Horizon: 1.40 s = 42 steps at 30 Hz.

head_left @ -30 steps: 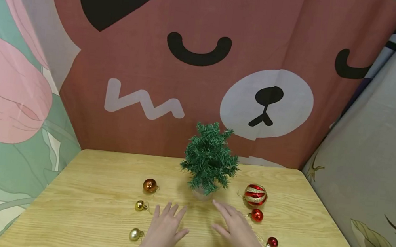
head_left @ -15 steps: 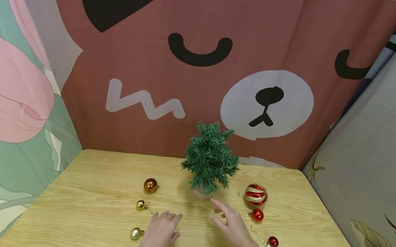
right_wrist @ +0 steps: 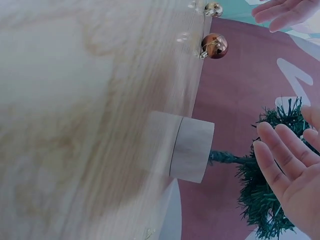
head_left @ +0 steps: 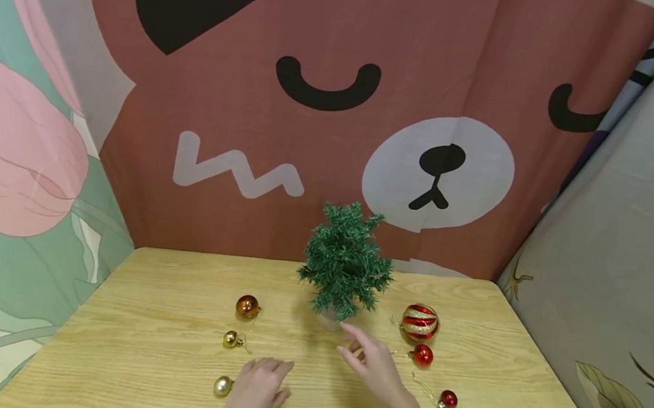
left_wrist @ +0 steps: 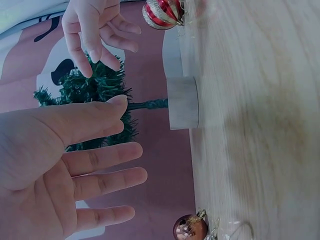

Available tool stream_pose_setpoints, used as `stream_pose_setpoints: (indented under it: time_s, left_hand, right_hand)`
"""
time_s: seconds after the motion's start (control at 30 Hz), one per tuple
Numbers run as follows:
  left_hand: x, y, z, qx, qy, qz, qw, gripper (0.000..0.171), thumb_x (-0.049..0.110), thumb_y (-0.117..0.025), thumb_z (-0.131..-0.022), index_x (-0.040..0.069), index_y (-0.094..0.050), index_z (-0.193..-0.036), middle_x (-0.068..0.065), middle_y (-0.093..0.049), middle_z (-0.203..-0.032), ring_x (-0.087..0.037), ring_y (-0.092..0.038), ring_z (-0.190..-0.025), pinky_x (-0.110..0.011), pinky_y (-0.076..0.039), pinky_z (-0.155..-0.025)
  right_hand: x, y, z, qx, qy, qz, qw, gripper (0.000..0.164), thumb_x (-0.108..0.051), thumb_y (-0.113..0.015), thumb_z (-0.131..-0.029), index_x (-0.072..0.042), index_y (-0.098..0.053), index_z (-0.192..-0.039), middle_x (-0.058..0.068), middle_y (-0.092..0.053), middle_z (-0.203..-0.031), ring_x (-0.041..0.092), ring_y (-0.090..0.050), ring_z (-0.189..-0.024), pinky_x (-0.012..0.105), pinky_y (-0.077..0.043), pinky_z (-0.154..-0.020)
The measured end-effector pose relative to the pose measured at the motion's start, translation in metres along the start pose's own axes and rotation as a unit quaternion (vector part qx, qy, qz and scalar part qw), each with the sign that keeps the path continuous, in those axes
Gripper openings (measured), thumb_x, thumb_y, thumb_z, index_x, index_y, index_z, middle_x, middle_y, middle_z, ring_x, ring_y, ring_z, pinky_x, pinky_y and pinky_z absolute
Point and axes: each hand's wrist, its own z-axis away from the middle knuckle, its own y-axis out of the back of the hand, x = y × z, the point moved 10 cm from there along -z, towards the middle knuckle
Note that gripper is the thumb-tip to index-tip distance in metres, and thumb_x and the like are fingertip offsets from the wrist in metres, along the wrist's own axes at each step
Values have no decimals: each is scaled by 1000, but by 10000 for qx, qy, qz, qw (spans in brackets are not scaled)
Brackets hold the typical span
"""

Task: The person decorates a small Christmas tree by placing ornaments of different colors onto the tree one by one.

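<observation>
A small artificial Christmas tree (head_left: 347, 258) stands at the table's middle, on a pale round base (left_wrist: 183, 103). My left hand (head_left: 254, 391) hovers over the table beside a pale gold bauble (head_left: 222, 386); its fingers are loosely extended and hold nothing in the left wrist view. My right hand (head_left: 373, 366) is just in front of the tree base, fingers relaxed, nothing in it. A small gold bauble (head_left: 231, 339) and a copper bauble (head_left: 247, 306) lie on the left. On the right lie a red-and-gold striped bauble (head_left: 420, 322), a red bauble (head_left: 422, 355) and a dark red bauble (head_left: 448, 399).
The baubles rest on a light wooden table (head_left: 158, 358), several with thin gold loops. Behind the table hangs a brown bear-print curtain (head_left: 231, 221). Printed fabric also hangs along the left side (head_left: 18, 154) and the right side (head_left: 611, 258).
My left hand has drawn back slightly toward me, its fingers bending more. My right hand has shifted slightly left, its fingers curling a little. The tree and baubles stay in place.
</observation>
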Motion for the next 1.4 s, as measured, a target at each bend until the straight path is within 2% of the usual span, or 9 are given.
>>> stream_pose_setpoints:
  time_s: [0.23, 0.43, 0.7, 0.87, 0.97, 1.17, 1.3, 1.4]
  left_hand:
    - [-4, 7, 4, 202, -6, -93, 9998, 41, 20, -77, -65, 5, -65, -102, -8, -64, -94, -25, -60, -86, -48, -47, -74]
    - [-5, 13, 6, 203, -49, 152, 9997, 41, 16, -78, -65, 3, -65, -101, -9, -64, -92, -27, -60, -85, -50, -47, -71]
    - [-15, 27, 15, 471, 200, 294, 9983, 38, 16, -78, -66, 1, -65, -99, -9, -64, -91, -25, -60, -84, -48, -47, -73]
    - [-18, 34, 19, 591, 188, 321, 9976, 38, 15, -78, -65, 0, -65, -98, -9, -64, -89, -25, -61, -82, -44, -49, -70]
    - [-20, 37, 21, 640, 185, 350, 9972, 38, 14, -78, -65, 0, -65, -98, -10, -65, -89, -25, -61, -81, -42, -49, -68]
    - [-25, 38, 24, 583, 299, 445, 9969, 38, 13, -78, -65, 0, -65, -98, -9, -65, -89, -26, -61, -80, -44, -49, -66]
    - [-30, 45, 28, 769, 391, 424, 9954, 37, 12, -78, -64, 1, -65, -97, -10, -65, -89, -25, -62, -80, -43, -50, -66]
    - [-36, 51, 33, 938, 459, 434, 9936, 37, 10, -79, -63, 0, -65, -96, -10, -65, -89, -25, -62, -79, -40, -50, -65]
  right_hand:
    - [-7, -3, -10, 97, 186, -23, 9998, 39, -5, -65, -80, 1, -54, -117, 10, -64, -87, 6, -55, -60, 15, -45, -51]
    - [-7, -4, -17, 217, 121, -99, 9996, 40, -5, -65, -80, -1, -53, -118, 11, -65, -89, 7, -57, -58, 15, -45, -50]
    - [-13, -2, -27, 564, 289, -170, 9978, 33, -5, -62, -83, 2, -55, -114, 11, -66, -80, 2, -53, -49, 13, -37, -39]
    - [-17, 1, -32, 799, 478, -367, 9950, 31, -8, -59, -86, 5, -55, -113, 12, -66, -75, 3, -54, -45, 13, -40, -39]
    - [-12, 0, -35, 809, 255, -479, 9952, 31, -7, -59, -86, 5, -55, -114, 12, -66, -73, 6, -54, -44, 14, -40, -38]
    - [2, -3, -40, 819, -621, -536, 9933, 32, -4, -61, -83, 2, -57, -114, 11, -67, -73, 11, -54, -42, 16, -39, -38]
    - [7, -4, -41, 823, -1034, -475, 9901, 33, -3, -63, -82, 2, -57, -114, 14, -66, -73, 17, -55, -40, 16, -40, -38]
    - [7, -5, -42, 839, -1154, -445, 9888, 35, -2, -63, -81, 3, -57, -115, 16, -66, -73, 12, -54, -37, 17, -40, -36]
